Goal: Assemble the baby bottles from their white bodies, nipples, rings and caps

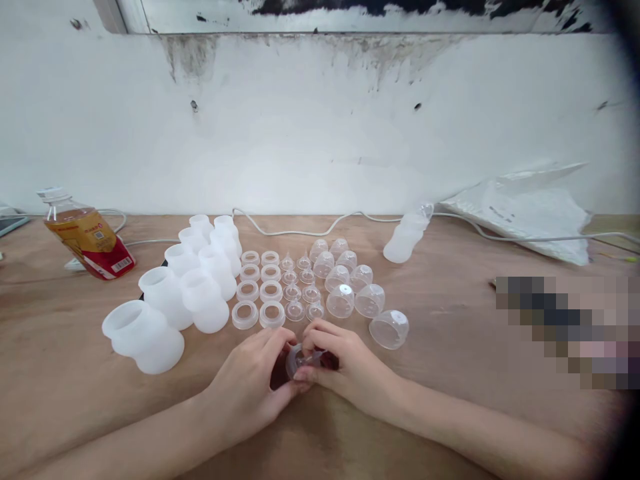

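Observation:
Close to the table's front, my left hand (250, 367) curls around a translucent bottle collar ring (294, 362). My right hand (353, 357) pinches at the same ring from the other side, where a clear nipple appears to sit in it; the fingers partly hide it. Just beyond my hands lie rows of loose collar rings (245, 314), with clear bottle nipples (295, 309) beside them. Clear dome caps (341, 301) stand to the right of these, one cap (389, 329) nearest my right hand. Frosted white bottle bodies (160, 343) without tops stand in two rows at the left.
A drink bottle (95, 240) leans at the far left. A capped baby bottle (404, 235) stands at the back right, near a plastic bag (530, 210). A white cable (300, 233) runs along the wall. A blurred patch (575, 333) covers the right edge.

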A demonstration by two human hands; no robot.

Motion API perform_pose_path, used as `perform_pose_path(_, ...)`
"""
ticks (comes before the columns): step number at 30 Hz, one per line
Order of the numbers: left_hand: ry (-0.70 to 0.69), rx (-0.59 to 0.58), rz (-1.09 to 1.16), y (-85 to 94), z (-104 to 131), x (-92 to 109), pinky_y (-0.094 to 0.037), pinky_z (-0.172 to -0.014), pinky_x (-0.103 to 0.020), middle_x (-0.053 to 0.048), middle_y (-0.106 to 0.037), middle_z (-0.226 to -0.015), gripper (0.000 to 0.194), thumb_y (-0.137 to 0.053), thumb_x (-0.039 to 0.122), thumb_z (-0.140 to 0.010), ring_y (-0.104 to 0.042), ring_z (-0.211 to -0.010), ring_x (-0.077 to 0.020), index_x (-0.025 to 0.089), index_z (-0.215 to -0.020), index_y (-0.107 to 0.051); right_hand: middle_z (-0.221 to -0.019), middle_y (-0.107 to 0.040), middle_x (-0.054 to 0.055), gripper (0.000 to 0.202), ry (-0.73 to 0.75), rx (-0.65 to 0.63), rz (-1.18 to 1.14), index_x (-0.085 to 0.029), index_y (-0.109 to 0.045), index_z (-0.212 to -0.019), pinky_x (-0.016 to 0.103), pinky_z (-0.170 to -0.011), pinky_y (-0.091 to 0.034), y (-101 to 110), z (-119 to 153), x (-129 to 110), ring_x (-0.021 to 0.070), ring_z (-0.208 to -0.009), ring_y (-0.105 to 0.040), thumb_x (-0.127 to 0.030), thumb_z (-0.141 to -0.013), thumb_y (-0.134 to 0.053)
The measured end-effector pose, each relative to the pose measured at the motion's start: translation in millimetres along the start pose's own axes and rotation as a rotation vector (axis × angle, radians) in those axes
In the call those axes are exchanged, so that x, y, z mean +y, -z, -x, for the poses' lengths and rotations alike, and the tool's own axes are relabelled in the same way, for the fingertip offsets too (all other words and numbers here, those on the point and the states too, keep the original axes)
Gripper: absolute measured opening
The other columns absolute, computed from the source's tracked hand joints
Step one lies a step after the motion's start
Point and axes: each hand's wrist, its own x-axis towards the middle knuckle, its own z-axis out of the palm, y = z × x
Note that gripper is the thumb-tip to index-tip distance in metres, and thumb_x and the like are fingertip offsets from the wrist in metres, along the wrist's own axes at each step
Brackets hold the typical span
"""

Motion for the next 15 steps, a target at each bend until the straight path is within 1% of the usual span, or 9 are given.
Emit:
perform_pose_path(3, 0.054, -0.044, 0.015, 5.1, 1.0, 0.4, -0.043, -0.066, -0.028, 0.001, -0.056, -0.083, 0.016, -0.055, 0.023, -0.076, -0.053, -0.075, -0.0151, 0.02, -0.09, -0.048, -0.077, -0.049, -0.001, 0.017, -0.066, 0.026, -0.202, -0.017, -0.047, -0.07, 0.02, -0.058, -0.043, 1.7, 0.0, 1.1, 0.0083, -0.065, -0.048, -0.029, -0.078, -0.057)
perform_pose_path(5, 0.06, -0.063, -0.012, 7.9, 2.1, -1.6, -0.044, -0.068, -0.028, 0.0, -0.056, -0.087, 0.018, -0.055, 0.022, -0.076, -0.054, -0.078, -0.0156, 0.022, -0.093, -0.05, -0.073, -0.049, -0.001, 0.018, -0.101, 0.06, -0.34, -0.017, -0.045, -0.073, 0.021, -0.058, -0.045, 4.0, 0.0, 1.3, 0.0091, -0.066, -0.051, -0.032, -0.081, -0.052)
perform_pose_path(6, 0.055, -0.064, -0.039, 9.2, 2.7, -2.7, -0.044, -0.069, -0.028, 0.0, -0.057, -0.09, 0.019, -0.055, 0.021, -0.076, -0.054, -0.08, -0.0162, 0.022, -0.094, -0.05, -0.072, -0.049, -0.001, 0.019, -0.109, 0.089, -0.357, -0.017, -0.044, -0.074, 0.021, -0.059, -0.045, 5.2, -0.1, 1.6, 0.0096, -0.066, -0.052, -0.033, -0.082, -0.05)
perform_pose_path(7, 0.043, -0.064, -0.078, 10.5, 3.3, -3.6, -0.045, -0.069, -0.029, 0.0, -0.057, -0.091, 0.02, -0.055, 0.022, -0.076, -0.055, -0.081, -0.0169, 0.022, -0.095, -0.051, -0.073, -0.049, -0.001, 0.019, -0.109, 0.119, -0.322, -0.017, -0.044, -0.075, 0.022, -0.058, -0.045, 6.4, -0.2, 2.1, 0.0098, -0.066, -0.052, -0.034, -0.082, -0.051)
perform_pose_path(8, 0.032, -0.065, -0.13, 11.9, 3.9, -3.9, -0.045, -0.07, -0.03, -0.001, -0.057, -0.091, 0.018, -0.053, 0.023, -0.077, -0.055, -0.082, -0.0179, 0.022, -0.095, -0.051, -0.074, -0.049, 0.0, 0.018, -0.095, 0.146, -0.24, -0.018, -0.046, -0.076, 0.022, -0.058, -0.045, 7.3, -0.4, 2.9, 0.0098, -0.065, -0.051, -0.033, -0.081, -0.052)
perform_pose_path(10, 0.022, -0.077, -0.26, 15.1, 4.8, -3.1, -0.045, -0.069, -0.032, -0.003, -0.058, -0.089, 0.016, -0.049, 0.025, -0.079, -0.055, -0.082, -0.0205, 0.02, -0.094, -0.052, -0.082, -0.05, 0.001, 0.014, -0.051, 0.163, -0.016, -0.018, -0.049, -0.081, 0.023, -0.059, -0.045, 8.0, -0.9, 5.6, 0.0094, -0.064, -0.05, -0.029, -0.078, -0.057)
perform_pose_path(12, 0.038, -0.098, -0.394, 18.8, 5.4, -1.2, -0.046, -0.067, -0.035, -0.005, -0.058, -0.088, 0.015, -0.046, 0.026, -0.08, -0.055, -0.083, -0.0233, 0.019, -0.091, -0.053, -0.088, -0.05, 0.002, 0.013, -0.018, 0.116, 0.156, -0.019, -0.051, -0.088, 0.025, -0.061, -0.046, 6.7, -1.4, 8.7, 0.0096, -0.064, -0.05, -0.024, -0.078, -0.057)
perform_pose_path(15, 0.073, -0.102, -0.531, 23.7, 5.3, 0.3, -0.048, -0.067, -0.039, -0.008, -0.057, -0.092, 0.017, -0.045, 0.026, -0.079, -0.054, -0.086, -0.0259, 0.018, -0.091, -0.053, -0.094, -0.05, 0.004, 0.022, -0.016, 0.07, 0.261, -0.02, -0.049, -0.101, 0.028, -0.066, -0.048, 2.2, -2.8, 11.1, 0.0118, -0.07, -0.053, -0.018, -0.079, -0.053)
